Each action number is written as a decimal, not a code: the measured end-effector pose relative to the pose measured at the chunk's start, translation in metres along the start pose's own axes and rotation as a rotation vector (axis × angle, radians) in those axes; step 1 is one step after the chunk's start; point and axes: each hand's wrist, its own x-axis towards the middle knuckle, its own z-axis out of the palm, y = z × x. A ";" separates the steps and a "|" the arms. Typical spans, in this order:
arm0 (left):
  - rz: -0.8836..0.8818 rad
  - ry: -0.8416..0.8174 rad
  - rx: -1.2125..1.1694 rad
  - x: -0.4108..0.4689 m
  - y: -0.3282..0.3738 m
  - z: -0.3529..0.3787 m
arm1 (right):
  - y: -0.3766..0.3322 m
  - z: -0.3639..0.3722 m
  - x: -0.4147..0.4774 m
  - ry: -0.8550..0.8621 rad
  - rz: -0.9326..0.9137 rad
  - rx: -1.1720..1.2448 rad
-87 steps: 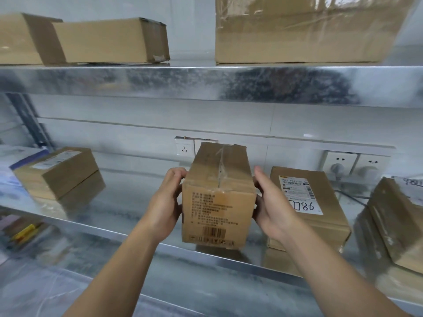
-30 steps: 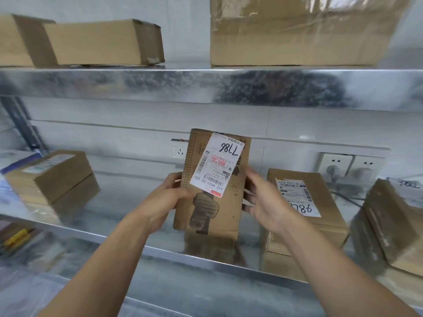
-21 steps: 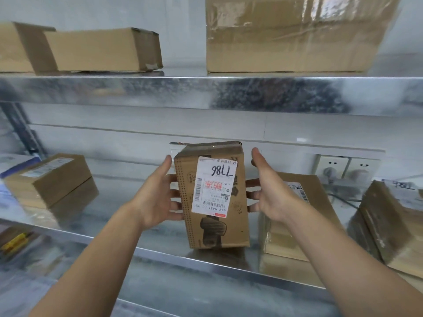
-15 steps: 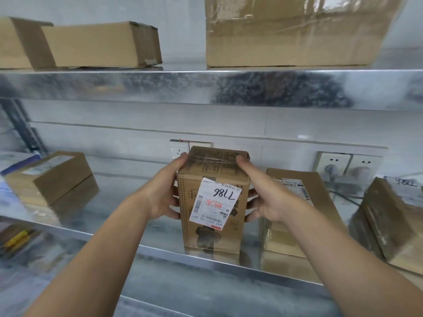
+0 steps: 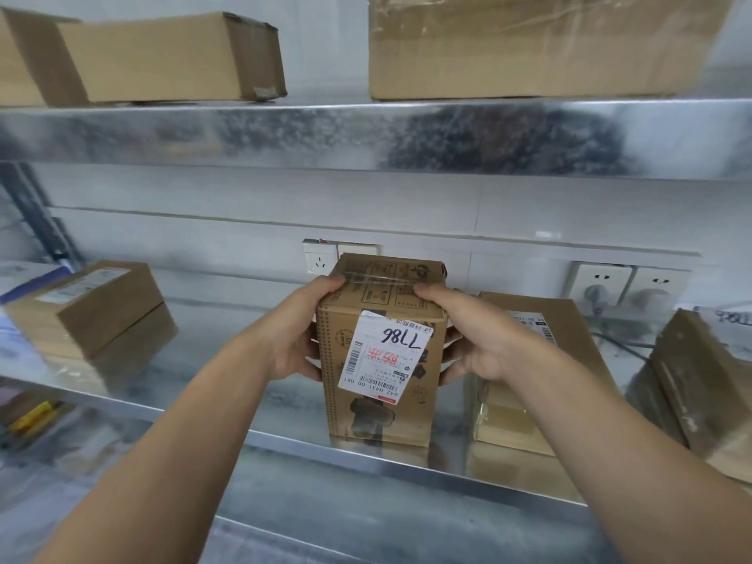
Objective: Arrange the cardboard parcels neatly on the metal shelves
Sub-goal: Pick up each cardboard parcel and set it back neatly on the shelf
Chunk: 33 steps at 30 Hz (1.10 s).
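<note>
Turned round since the earliest picture, the parcel [image 5: 378,417] now shows its white label [image 5: 384,354] to the person. It has also come down from the lifted, tilted pose of a second ago to stand on the middle shelf [image 5: 228,360], close to that shelf's front edge.

Both hands hold it near the top. The left hand [image 5: 297,331] has its thumb laid over the taped top face and its fingers curled along the left side. The right hand [image 5: 480,339] mirrors this, with its thumb on the top edge and its fingers wrapped round the right side.

The parcel looks like a stiff, taped cardboard box, dry and easy to grip. Two bare hands manage it without visible strain, so it is probably fairly light, though its contents are unknown and may shift. The two opposite side walls, taken high up as they are here, seem the best hold, since the corners keep the board from buckling.

Its long axis runs upright. The labelled face points out from the middle shelf toward the person, and the back faces the wall socket [image 5: 319,262]. The label sits a little askew, and its printed lines read upside down.

A flat parcel [image 5: 541,331] lies just beside it, further right along the middle shelf. Stacked parcels [image 5: 93,307] sit well apart toward the left end of that shelf. More boxes rest on the upper shelf [image 5: 366,136] above it.

Standing tall so near the edge, the parcel could tip, so a push further back seems wise.
</note>
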 end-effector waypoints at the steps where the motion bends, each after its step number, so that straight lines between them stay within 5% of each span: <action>1: -0.013 -0.001 -0.015 0.001 -0.001 -0.003 | 0.000 -0.002 0.000 -0.001 0.003 0.015; 7: -0.084 0.219 -0.104 0.019 -0.052 -0.023 | 0.018 -0.015 0.007 -0.019 0.014 0.320; 12: -0.130 0.174 -0.235 0.021 -0.071 -0.028 | 0.039 -0.008 0.013 -0.058 -0.083 0.495; 18: -0.011 0.264 -0.220 0.020 -0.055 -0.047 | 0.043 -0.003 0.019 0.207 -0.175 -0.012; 25: 0.024 0.309 -0.002 0.022 -0.048 -0.048 | 0.048 0.010 0.030 0.049 0.045 0.157; 33: 0.052 0.355 0.206 0.038 -0.049 -0.045 | 0.071 0.013 0.049 0.074 0.045 0.101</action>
